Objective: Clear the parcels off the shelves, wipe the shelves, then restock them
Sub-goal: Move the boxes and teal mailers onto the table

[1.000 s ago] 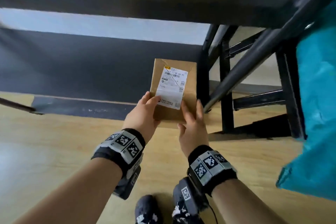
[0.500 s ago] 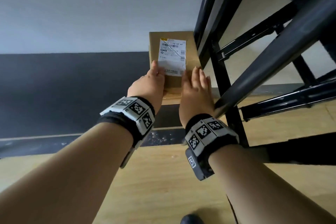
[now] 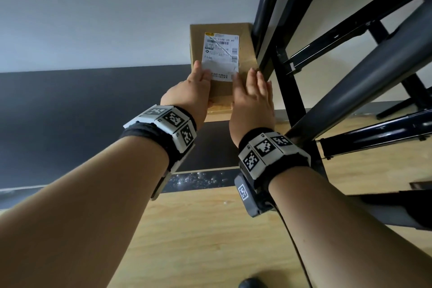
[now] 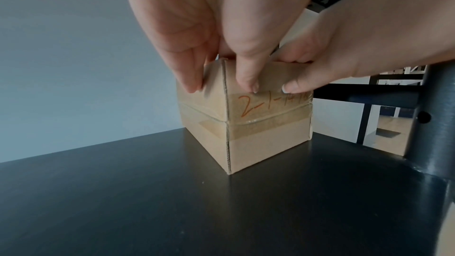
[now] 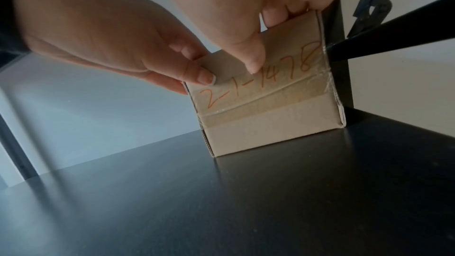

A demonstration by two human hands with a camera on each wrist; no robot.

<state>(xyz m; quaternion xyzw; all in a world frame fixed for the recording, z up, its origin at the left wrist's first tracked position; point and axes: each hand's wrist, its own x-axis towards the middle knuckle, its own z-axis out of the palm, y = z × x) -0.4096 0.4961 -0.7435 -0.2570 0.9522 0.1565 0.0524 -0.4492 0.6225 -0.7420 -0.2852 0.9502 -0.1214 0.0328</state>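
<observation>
A brown cardboard parcel (image 3: 244, 49) with a white shipping label (image 3: 221, 54) stands on the black shelf (image 4: 147, 192), close to the rack's upright post (image 3: 264, 42). "2-1-1478" is handwritten in orange on its taped front face (image 5: 258, 104). My left hand (image 3: 189, 93) grips its near left corner, fingers down the side (image 4: 192, 77) and thumb on the front. My right hand (image 3: 252, 98) holds the near right part, fingers laid over the top and thumb (image 5: 253, 61) pressed on the front. The parcel's base rests flat on the shelf (image 5: 221, 201).
Black rack posts and slanted bars (image 3: 350, 82) rise at the right, right beside the parcel. A pale wall with a dark lower band (image 3: 70, 112) lies behind. Wooden floor (image 3: 210, 229) is below, with a shoe tip (image 3: 251, 283) at the bottom edge.
Both hands have carried the parcel upward and away from me, toward the rack post. It now stands on the black shelf with both hands still on it.
</observation>
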